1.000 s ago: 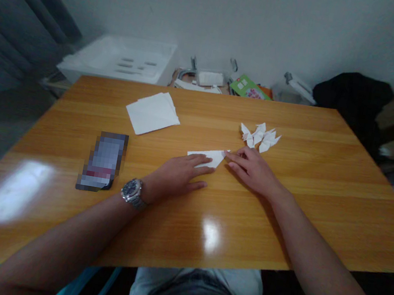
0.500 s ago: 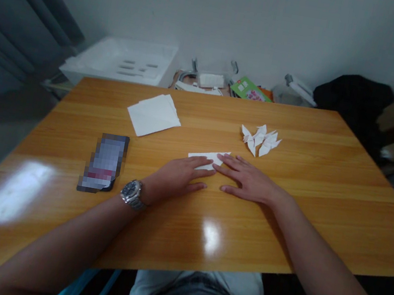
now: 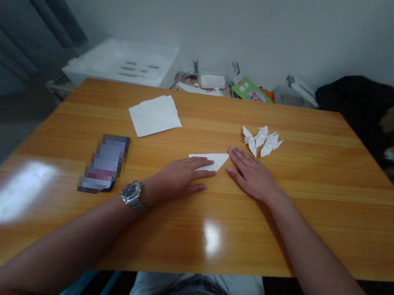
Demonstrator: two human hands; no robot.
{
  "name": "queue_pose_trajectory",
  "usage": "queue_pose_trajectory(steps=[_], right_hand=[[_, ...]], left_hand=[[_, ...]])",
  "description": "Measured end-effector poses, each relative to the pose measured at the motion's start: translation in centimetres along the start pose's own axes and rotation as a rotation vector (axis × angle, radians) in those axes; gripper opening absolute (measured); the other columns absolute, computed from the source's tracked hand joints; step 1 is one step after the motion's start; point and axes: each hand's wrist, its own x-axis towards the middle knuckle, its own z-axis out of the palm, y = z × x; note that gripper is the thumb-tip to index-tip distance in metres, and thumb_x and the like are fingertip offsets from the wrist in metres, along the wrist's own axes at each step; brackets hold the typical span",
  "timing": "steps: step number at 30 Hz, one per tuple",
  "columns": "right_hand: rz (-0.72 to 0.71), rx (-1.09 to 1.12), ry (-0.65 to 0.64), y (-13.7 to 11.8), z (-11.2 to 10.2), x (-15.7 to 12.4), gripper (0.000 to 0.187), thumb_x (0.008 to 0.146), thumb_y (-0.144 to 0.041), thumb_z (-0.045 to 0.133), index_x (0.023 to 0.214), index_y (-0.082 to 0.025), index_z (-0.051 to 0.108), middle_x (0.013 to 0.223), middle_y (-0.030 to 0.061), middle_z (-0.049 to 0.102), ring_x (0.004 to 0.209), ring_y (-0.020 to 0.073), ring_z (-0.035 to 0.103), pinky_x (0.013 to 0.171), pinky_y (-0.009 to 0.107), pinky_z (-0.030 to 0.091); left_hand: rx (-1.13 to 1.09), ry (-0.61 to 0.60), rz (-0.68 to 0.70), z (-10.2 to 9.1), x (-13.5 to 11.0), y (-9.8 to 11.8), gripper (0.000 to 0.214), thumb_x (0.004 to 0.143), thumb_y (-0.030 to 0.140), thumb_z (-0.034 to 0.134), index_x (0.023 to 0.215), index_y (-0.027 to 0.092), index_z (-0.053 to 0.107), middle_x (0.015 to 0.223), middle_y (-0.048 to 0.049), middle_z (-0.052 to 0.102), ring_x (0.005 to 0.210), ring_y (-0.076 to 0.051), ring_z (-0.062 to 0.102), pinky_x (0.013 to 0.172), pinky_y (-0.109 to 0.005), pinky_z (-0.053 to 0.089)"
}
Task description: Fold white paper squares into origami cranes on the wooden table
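Observation:
A folded white paper triangle (image 3: 213, 160) lies flat near the middle of the wooden table (image 3: 324, 199). My left hand (image 3: 178, 178), with a watch on the wrist, rests flat on its near left part, fingers stretched out. My right hand (image 3: 252, 175) lies flat on the table just right of the paper's pointed tip, fingers extended, touching or nearly touching it. Neither hand grips anything.
A small pile of folded white paper cranes (image 3: 262, 141) sits beyond my right hand. A stack of white paper squares (image 3: 155, 115) lies at the back left, a phone (image 3: 105, 163) to the left. Behind the table are a white bin (image 3: 120, 62), clutter and a dark bag (image 3: 356, 96).
My right hand slid left over the paper half a second ago and has now moved back right, off to the tip. The left hand has stayed pressing the paper.

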Motion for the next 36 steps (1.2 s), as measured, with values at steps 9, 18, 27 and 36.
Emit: queue_pose_trajectory(steps=[9,18,27,36], right_hand=[[-0.204,0.022,-0.041,-0.2,-1.2,-0.7,0.056,0.106,-0.052,0.040,0.159,-0.034,0.036,0.172,0.0033,0.013,0.158,0.0290,0.017,0.126,0.056,0.023],[-0.243,0.052,-0.061,-0.5,-1.2,-0.8,0.049,0.103,-0.051,0.050,0.150,-0.039,0.050,0.172,-0.0006,0.012,0.158,0.0323,0.017,0.126,0.057,0.025],[-0.016,0.052,0.083,1.3,0.1,-0.2,0.054,0.106,-0.049,0.039,0.155,-0.028,0.046,0.167,0.0065,0.032,0.156,0.0282,0.027,0.126,0.055,0.030],[-0.005,0.036,0.113,1.1,0.2,0.0,0.055,0.108,-0.045,0.034,0.152,-0.017,0.051,0.164,0.0133,0.038,0.153,0.0282,0.033,0.125,0.052,0.031]], left_hand=[[0.005,0.007,-0.006,0.1,0.0,0.1,0.051,0.104,0.047,0.050,0.150,0.028,0.050,0.162,-0.0075,0.042,0.148,-0.025,0.042,0.123,-0.042,0.036],[-0.010,0.020,0.013,0.2,0.0,-0.1,0.049,0.103,0.047,0.050,0.149,0.027,0.053,0.161,-0.0082,0.042,0.148,-0.025,0.042,0.123,-0.042,0.036],[-0.027,0.009,0.012,0.1,0.1,-0.1,0.049,0.103,0.047,0.051,0.148,0.029,0.053,0.162,-0.0065,0.041,0.148,-0.024,0.041,0.124,-0.042,0.033],[0.006,0.028,0.026,0.4,0.1,-0.1,0.049,0.104,0.047,0.050,0.148,0.025,0.051,0.161,-0.0089,0.042,0.148,-0.026,0.041,0.123,-0.043,0.035]])
